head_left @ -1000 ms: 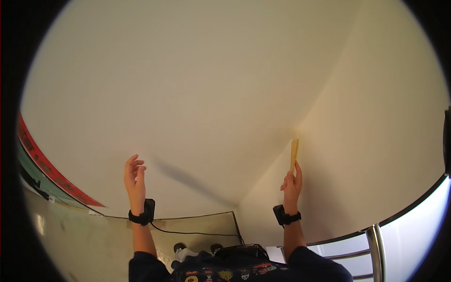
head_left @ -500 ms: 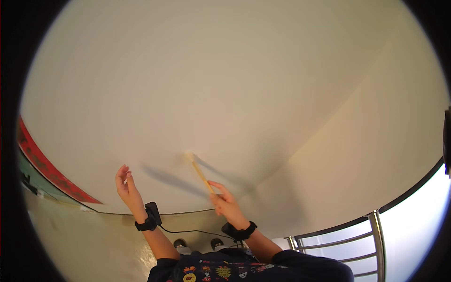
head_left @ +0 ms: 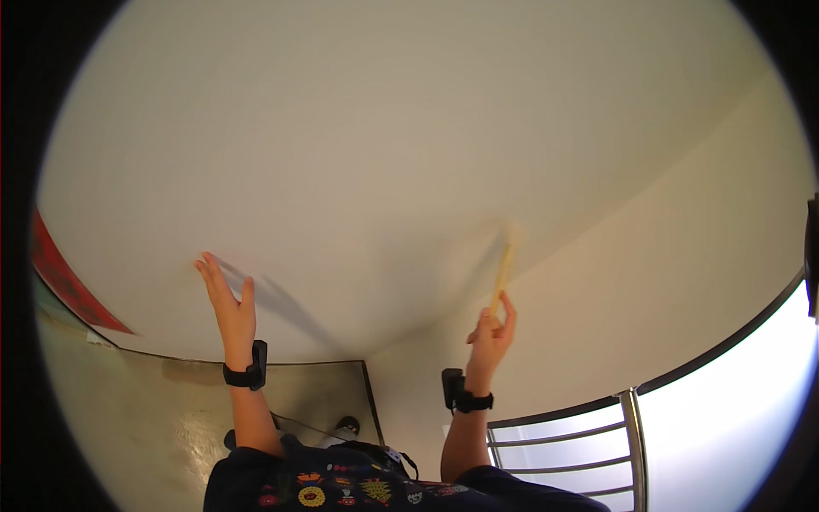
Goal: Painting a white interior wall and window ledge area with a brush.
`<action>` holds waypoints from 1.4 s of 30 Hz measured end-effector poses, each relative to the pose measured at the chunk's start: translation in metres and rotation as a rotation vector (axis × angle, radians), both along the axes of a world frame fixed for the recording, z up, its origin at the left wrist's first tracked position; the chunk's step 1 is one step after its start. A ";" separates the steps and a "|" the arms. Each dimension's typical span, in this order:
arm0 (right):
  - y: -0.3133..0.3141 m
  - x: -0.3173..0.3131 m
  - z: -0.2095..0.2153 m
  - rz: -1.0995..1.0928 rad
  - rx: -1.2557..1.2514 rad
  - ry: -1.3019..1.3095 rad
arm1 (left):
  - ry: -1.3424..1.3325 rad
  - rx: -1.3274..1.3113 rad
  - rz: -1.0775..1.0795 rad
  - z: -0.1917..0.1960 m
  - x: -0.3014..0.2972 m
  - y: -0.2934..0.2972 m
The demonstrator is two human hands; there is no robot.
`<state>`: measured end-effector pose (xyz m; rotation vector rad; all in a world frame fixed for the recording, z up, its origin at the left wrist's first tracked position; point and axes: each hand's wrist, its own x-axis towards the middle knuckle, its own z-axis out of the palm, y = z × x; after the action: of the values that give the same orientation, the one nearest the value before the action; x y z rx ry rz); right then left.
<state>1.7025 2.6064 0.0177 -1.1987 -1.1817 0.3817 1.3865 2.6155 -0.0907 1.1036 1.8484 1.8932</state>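
Head view: a slim yellow stick (head_left: pixel 502 275) rises from the top of the right grip (head_left: pixel 488 343), its long axis running nearly straight up the picture with a slight lean to the right. Its far end, pale and blurred, lies over the white wall (head_left: pixel 341 154), near where that meets the right-hand wall (head_left: pixel 648 282). The right grip pinches the lower part between thumb and fingers; the upper part reaches beyond the fingertips. Well apart, the left grip (head_left: pixel 232 311) is spread before the white wall; contact cannot be told.
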 end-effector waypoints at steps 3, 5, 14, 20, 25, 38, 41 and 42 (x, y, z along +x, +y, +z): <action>0.002 -0.004 -0.049 -0.002 -0.163 -0.257 | 0.011 -0.015 -0.056 0.006 -0.001 -0.001; -0.018 -0.020 -0.068 0.009 -0.434 -0.449 | -0.032 -0.043 -0.129 0.008 -0.002 -0.005; -0.009 -0.006 -0.034 0.086 -0.399 -0.546 | -0.115 -0.110 -0.347 0.012 -0.011 -0.010; -0.015 0.011 0.010 -0.051 -0.176 -0.192 | -0.171 -0.080 -0.353 0.009 -0.004 -0.012; -0.008 -0.001 -0.012 0.028 -0.287 0.077 | -0.171 -0.086 -0.348 0.009 -0.002 -0.013; -0.028 -0.063 -0.032 0.625 -0.619 0.182 | -0.149 -0.174 -0.390 0.020 -0.008 -0.018; -0.020 -0.014 -0.035 0.444 -0.575 0.368 | -0.109 -0.148 -0.367 0.008 -0.010 -0.015; -0.017 0.005 -0.041 0.400 -0.540 0.427 | -0.098 -0.145 -0.372 0.005 -0.010 -0.013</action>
<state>1.7073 2.5897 -0.0232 -1.2411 -0.9598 1.2570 1.3768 2.6025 -0.0853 1.1856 1.5697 1.5501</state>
